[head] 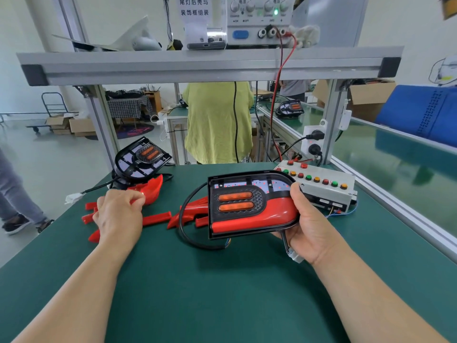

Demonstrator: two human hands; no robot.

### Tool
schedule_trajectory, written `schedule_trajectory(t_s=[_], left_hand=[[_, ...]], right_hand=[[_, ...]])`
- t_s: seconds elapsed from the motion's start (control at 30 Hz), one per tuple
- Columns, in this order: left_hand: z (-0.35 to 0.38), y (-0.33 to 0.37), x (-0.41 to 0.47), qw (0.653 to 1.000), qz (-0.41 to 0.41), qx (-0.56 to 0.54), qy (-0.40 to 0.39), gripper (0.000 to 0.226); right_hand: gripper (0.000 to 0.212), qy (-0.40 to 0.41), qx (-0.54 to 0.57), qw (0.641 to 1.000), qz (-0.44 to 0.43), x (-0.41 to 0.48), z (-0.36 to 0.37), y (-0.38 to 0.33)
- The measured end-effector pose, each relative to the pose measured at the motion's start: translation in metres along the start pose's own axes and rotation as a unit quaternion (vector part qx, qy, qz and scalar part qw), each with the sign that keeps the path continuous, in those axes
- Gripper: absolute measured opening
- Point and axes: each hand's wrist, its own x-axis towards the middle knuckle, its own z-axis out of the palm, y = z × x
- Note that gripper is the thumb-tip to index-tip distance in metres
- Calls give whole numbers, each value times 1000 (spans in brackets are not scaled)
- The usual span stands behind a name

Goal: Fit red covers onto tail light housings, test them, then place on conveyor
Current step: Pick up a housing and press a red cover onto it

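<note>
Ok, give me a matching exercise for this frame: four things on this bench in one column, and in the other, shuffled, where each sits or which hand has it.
Things:
1. tail light housing
2. loose red cover
3. button box
4. power supply

Places:
A. on the upper shelf
B. gripped by the right hand
C. on the green table, right rear
D. pinched by the left hand

Pairs: 1-B, 2-D, 3-C, 4-A
</note>
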Motion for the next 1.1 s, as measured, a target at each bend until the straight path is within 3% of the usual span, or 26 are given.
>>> schedule_trajectory(t_s=[0.13, 0.27, 0.47, 0.53, 0.73, 0.9, 1.0, 1.1], left_hand=[[-5, 18, -9, 984, 131, -112, 45, 15], [-6, 43, -29, 963, 165, -213, -17, 17], [-12, 73, -55, 921, 271, -278, -43, 12], [-15, 81, -61, 910, 299, -282, -60, 21], [-11, 101, -74, 905, 271, -301, -131, 17], [-3, 114, -81, 910, 217, -330, -128, 16], [-1, 114, -81, 926, 239, -267, -115, 22], [2, 115, -83, 927, 254, -230, -151, 25]], right_hand=[[40, -9, -7, 1000, -5, -1, 1, 1], [44, -7, -12, 1000, -7, -1, 4, 3], [43, -9, -34, 999, -9, -2, 8, 2], [43, -10, -43, 999, -5, -3, 9, 3], [38, -33, -41, 998, -17, -4, 10, 3], [46, -51, -95, 992, -60, -6, 10, 4], [44, -53, -125, 989, -67, -7, 12, 9], [33, -43, -162, 983, -81, -6, 12, 13]])
